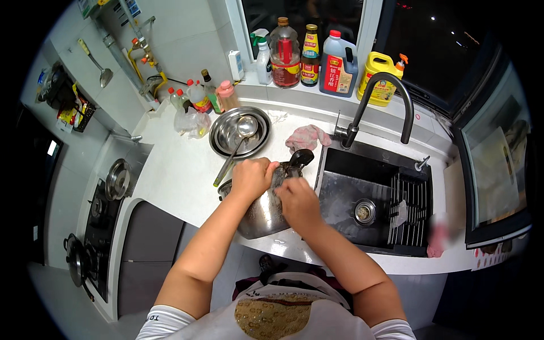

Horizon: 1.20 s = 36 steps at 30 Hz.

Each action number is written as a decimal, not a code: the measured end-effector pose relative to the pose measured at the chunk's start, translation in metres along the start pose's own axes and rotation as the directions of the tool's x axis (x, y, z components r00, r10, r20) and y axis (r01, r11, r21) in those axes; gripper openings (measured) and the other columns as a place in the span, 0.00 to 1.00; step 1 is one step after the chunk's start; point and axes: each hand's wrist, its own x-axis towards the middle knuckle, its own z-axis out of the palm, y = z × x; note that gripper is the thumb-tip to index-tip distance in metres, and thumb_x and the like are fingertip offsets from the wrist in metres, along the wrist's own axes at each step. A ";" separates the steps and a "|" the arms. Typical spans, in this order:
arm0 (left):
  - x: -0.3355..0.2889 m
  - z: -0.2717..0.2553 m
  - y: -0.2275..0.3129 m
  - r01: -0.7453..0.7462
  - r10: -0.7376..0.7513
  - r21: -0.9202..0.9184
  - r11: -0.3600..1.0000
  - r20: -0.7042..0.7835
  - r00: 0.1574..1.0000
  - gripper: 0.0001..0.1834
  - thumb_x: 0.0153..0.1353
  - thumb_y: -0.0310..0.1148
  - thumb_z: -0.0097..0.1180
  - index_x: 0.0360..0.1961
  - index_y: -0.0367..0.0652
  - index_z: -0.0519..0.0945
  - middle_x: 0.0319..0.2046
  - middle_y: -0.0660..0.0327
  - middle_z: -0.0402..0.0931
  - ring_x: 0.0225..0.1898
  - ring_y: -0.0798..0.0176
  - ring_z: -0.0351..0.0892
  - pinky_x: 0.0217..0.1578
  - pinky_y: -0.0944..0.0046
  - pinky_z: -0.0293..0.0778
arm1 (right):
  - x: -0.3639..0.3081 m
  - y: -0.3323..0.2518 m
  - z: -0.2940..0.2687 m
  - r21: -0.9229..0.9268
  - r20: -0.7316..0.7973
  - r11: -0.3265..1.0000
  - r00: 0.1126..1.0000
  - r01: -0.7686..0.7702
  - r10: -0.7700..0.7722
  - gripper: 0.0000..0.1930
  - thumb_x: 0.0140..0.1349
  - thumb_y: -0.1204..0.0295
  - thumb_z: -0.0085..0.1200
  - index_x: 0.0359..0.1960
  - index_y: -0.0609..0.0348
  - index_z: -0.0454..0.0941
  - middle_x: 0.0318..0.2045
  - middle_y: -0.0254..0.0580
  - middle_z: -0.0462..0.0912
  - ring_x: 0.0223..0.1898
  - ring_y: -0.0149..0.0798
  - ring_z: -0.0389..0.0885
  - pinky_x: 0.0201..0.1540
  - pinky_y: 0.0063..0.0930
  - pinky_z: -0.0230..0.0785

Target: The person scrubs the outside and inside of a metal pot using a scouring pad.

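A stainless steel pot (262, 218) with black handles rests tilted near the counter's front edge, left of the sink. My left hand (253, 178) is closed over the pot's upper part, thumb pointing right. My right hand (298, 205) is curled into a fist against the pot's right side; whatever its fingers hold, if anything, is hidden. One black handle (302, 158) sticks out beyond both hands. Just behind the pot, a ladle (247, 127) lies in nested steel bowls (218, 135), its green-tipped handle reaching toward my left hand.
To the right is a black sink (343, 195) with a tall faucet (407, 107) and a drain rack (409, 207). A pink cloth (307, 137) lies behind the pot. Several bottles (285, 54) line the windowsill. At left is a gas stove (101, 241) with pans.
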 end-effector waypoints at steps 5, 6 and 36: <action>-0.003 -0.003 0.003 0.029 -0.028 -0.050 0.998 0.020 0.999 0.18 0.59 0.45 0.58 0.20 0.41 0.81 0.17 0.51 0.76 0.21 0.45 0.77 0.23 0.51 0.72 | -0.006 -0.006 -0.002 -0.034 0.056 0.999 0.998 0.014 -0.012 0.06 0.47 0.76 0.54 0.28 0.57 0.80 0.31 0.35 0.74 0.35 0.41 0.74 0.34 0.34 0.70; -0.003 -0.002 0.001 0.020 -0.020 -0.049 0.999 0.013 1.000 0.18 0.59 0.45 0.58 0.21 0.41 0.81 0.17 0.51 0.76 0.21 0.44 0.77 0.23 0.50 0.72 | -0.011 -0.010 -0.003 -0.020 0.080 0.999 0.996 0.030 -0.029 0.06 0.47 0.76 0.54 0.28 0.57 0.80 0.31 0.35 0.75 0.35 0.42 0.74 0.34 0.34 0.70; -0.001 -0.001 -0.003 0.009 -0.008 -0.036 0.999 0.021 1.000 0.19 0.60 0.48 0.55 0.22 0.44 0.82 0.17 0.53 0.77 0.20 0.47 0.78 0.21 0.52 0.72 | 0.005 -0.022 -0.005 -0.087 0.071 0.995 0.996 -0.044 0.051 0.04 0.50 0.78 0.58 0.28 0.57 0.82 0.29 0.37 0.76 0.34 0.43 0.75 0.34 0.34 0.71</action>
